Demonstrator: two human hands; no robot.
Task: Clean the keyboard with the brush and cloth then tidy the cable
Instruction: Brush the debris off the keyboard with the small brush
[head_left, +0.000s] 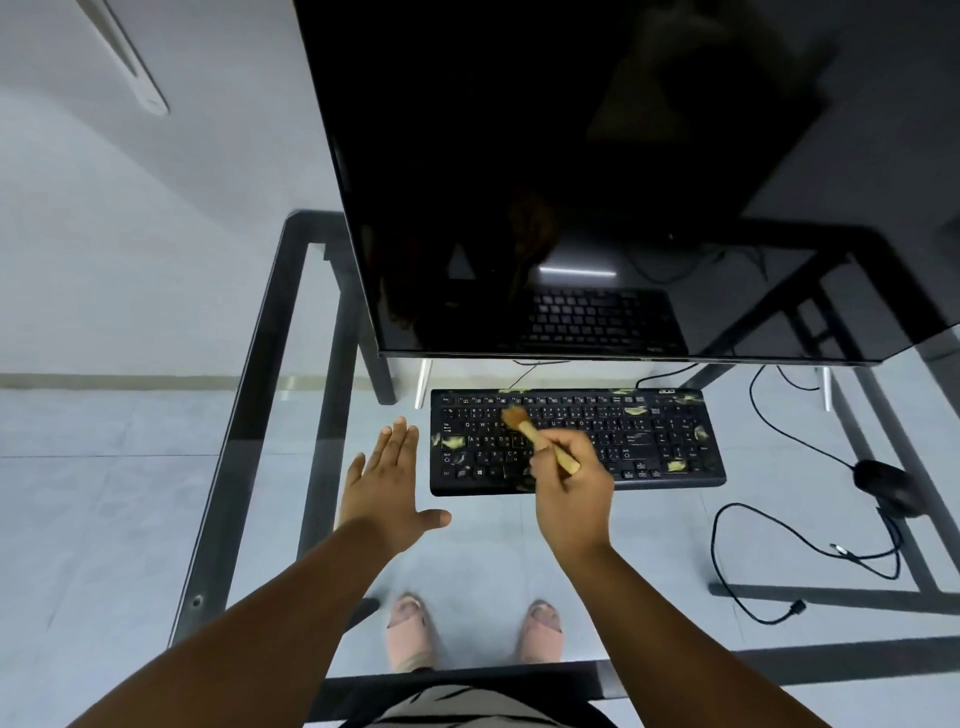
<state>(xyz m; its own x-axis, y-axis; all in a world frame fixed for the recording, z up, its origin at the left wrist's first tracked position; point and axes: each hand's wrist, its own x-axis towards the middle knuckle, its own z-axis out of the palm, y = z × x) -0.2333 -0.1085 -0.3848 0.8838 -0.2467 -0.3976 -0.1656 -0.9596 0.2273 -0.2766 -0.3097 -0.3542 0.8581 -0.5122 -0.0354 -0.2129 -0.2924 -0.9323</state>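
Screen (597, 182) at far edge of glass table (270, 364). Keyboard (576, 441) before it, littered with crumbs. Cable (810, 540) loose near right edge. Left hand (387, 483) flat, fingers apart; right hand (571, 488) clamped on brush (540, 436). Risk: hard strokes scattering crumbs over the table.

keyboard (576, 441): black, pale key legends, yellowish-green flecks scattered over it | brush (540, 436): tan wooden handle, light brown bristles | monitor (597, 182): glossy black, dark screen | cable (810, 551): black | mouse (883, 486): black | table (249, 415): clear glass, black frame | floor (104, 519): pale grey tiles | sandals (410, 631): pinkish beige
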